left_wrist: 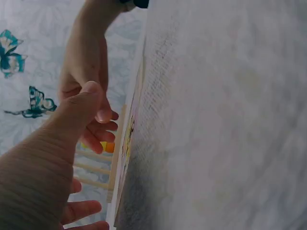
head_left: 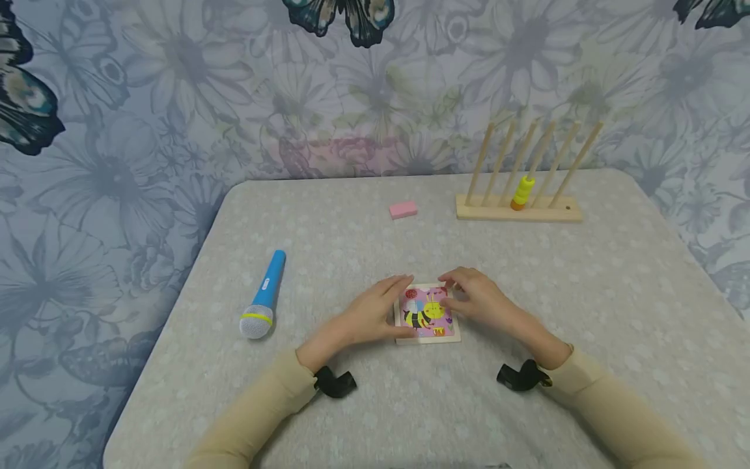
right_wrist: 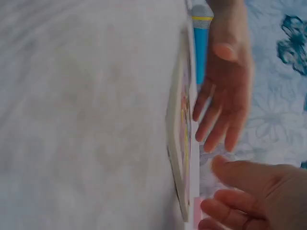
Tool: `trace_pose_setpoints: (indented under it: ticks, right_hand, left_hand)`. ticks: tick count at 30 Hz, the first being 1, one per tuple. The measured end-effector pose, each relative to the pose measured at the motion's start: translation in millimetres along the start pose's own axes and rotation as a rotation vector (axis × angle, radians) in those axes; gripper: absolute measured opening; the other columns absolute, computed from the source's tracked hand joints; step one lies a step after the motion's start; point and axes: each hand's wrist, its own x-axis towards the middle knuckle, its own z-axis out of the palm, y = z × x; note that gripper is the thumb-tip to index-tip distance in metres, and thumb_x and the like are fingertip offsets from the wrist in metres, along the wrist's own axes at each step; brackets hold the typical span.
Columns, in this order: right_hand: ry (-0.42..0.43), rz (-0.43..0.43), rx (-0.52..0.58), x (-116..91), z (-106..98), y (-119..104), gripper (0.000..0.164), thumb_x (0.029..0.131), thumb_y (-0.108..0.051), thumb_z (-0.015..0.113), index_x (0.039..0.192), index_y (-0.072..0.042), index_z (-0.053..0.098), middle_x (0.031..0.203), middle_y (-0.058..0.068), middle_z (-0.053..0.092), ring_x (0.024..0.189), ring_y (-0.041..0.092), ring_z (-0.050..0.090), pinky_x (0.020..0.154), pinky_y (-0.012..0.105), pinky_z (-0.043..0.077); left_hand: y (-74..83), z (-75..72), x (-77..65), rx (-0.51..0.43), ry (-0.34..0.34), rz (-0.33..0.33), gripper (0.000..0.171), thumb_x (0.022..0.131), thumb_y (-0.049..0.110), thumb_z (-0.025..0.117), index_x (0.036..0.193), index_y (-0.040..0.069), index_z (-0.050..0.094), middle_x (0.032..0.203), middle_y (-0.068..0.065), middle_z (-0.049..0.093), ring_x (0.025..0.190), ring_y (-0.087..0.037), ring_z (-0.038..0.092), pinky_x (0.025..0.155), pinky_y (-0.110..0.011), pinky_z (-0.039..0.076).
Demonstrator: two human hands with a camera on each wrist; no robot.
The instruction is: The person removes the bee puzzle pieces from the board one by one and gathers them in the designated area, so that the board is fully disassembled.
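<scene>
A small square wooden picture puzzle (head_left: 426,317) with a bee on a pink ground lies flat on the table. My left hand (head_left: 372,312) is at its left side, the fingers extended and the thumb over the lower left edge. At the upper right corner is my right hand (head_left: 485,301), fingers loosely bent, thumb over the right edge. In the right wrist view the puzzle's pale edge (right_wrist: 175,148) rests on the cloth, and neither hand is seen gripping it. Whether any fingertip touches the puzzle is hard to tell.
To the left lies a blue toy microphone (head_left: 270,286) with a grey head. Behind the puzzle is a pink block (head_left: 403,210). At the back right stands a wooden peg rack (head_left: 486,212), with yellow and orange beads (head_left: 523,190) on one peg. A patterned wall borders the table.
</scene>
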Motion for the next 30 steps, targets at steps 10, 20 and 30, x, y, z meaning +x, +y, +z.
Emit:
trace_pose_setpoints:
  ticks: [10,20,30]
  right_hand:
    - [-0.002,-0.025,-0.049,-0.6,16.6,13.1,0.033,0.081,-0.018,0.076,0.108,-0.001,0.065,0.101,0.005,0.063,0.096,0.022,0.055,0.083,0.042,0.048]
    - [-0.052,-0.053,-0.061,0.2,13.5,10.9,0.035,0.084,-0.019,0.073,0.114,-0.003,0.065,0.110,0.006,0.062,0.105,0.024,0.054,0.091,0.044,0.045]
    - [-0.042,-0.069,-0.092,2.5,14.4,12.2,0.039,0.083,-0.020,0.074,0.116,-0.002,0.064,0.111,0.009,0.061,0.107,0.027,0.055,0.091,0.045,0.046]
  left_hand:
    - [-8.6,24.5,-5.6,-0.003,-0.003,0.042,0.116,0.070,0.067,0.069,0.150,0.003,0.016,0.152,-0.016,0.025,0.139,-0.026,0.022,0.111,-0.037,0.022]
    - [-10.0,25.8,-6.1,0.017,-0.013,0.022,0.117,0.070,0.068,0.068,0.150,0.002,0.016,0.153,-0.014,0.024,0.140,-0.022,0.018,0.113,-0.032,0.016]
    - [-10.5,25.9,-6.5,0.017,-0.016,0.026,0.116,0.071,0.070,0.065,0.150,0.001,0.015,0.153,-0.015,0.022,0.141,-0.023,0.018,0.113,-0.034,0.017]
